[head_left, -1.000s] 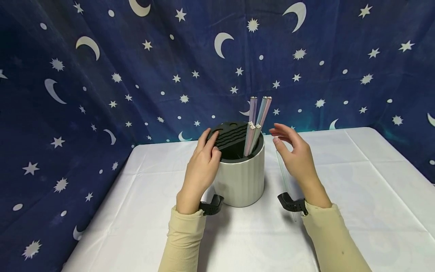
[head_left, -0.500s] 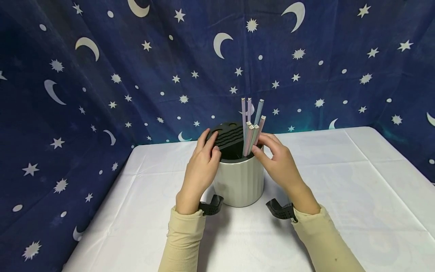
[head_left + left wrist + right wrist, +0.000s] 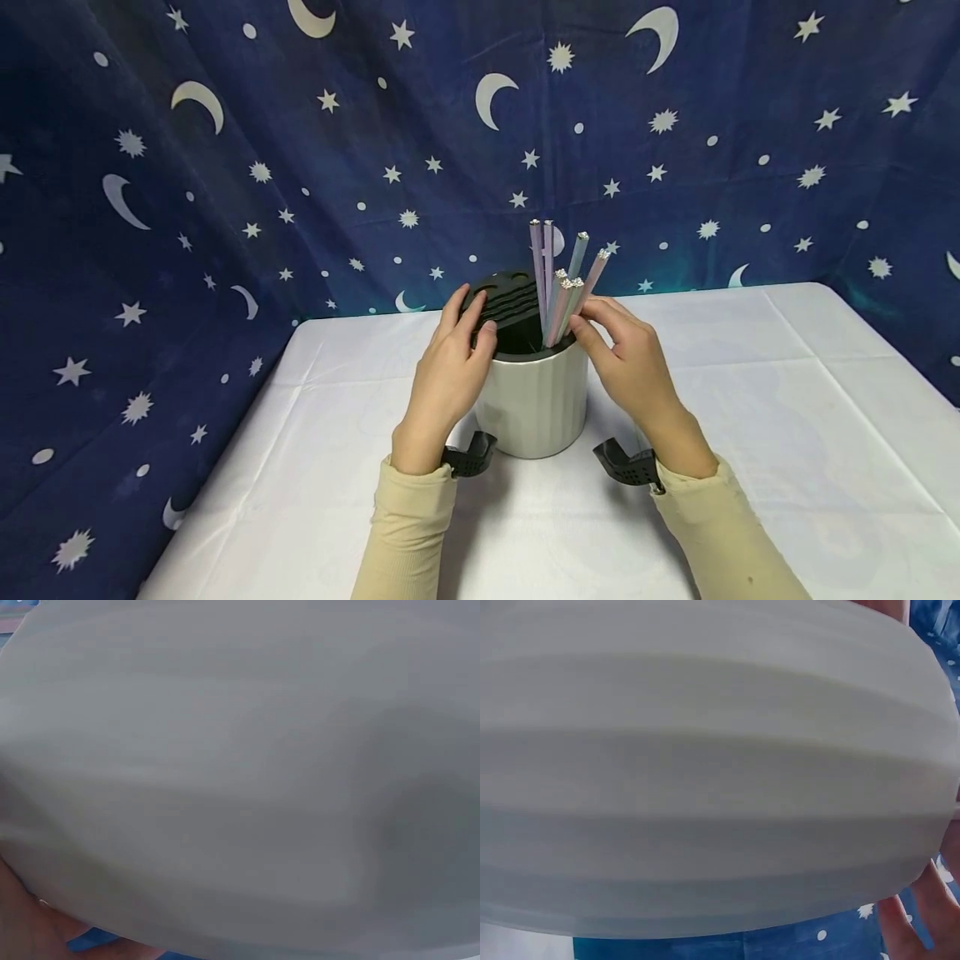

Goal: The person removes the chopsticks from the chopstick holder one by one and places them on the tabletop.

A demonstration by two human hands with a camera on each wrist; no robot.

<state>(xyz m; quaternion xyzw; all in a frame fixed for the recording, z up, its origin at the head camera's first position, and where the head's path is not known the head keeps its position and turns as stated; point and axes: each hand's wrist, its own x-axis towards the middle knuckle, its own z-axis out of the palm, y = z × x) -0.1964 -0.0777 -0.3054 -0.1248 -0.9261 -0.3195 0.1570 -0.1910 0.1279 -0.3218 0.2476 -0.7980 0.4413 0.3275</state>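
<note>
A white ribbed holder (image 3: 531, 408) with a dark rim stands on the table. A black slotted insert (image 3: 506, 298) fills its left part. Several slim pastel sticks (image 3: 548, 267) with glittery ends stand in its open right part. My left hand (image 3: 446, 379) grips the holder's left side at the rim, thumb at the front edge. My right hand (image 3: 637, 362) is at the right rim, thumb and fingertips pinching a pink stick (image 3: 592, 279) that leans right. Both wrist views are mostly filled by the holder wall (image 3: 705, 780), with fingers (image 3: 934, 900) at the right wrist view's edge.
A white cloth covers the table (image 3: 787, 433). Behind and to the left hangs a dark blue curtain (image 3: 420, 108) with moons and stars. A thin clear rod lies near the right forearm (image 3: 720, 517), mostly hidden by it.
My right hand has moved left from beside the holder to the sticks. The sticks have spread, and the pink one now leans further right. My left hand stays at the rim.
</note>
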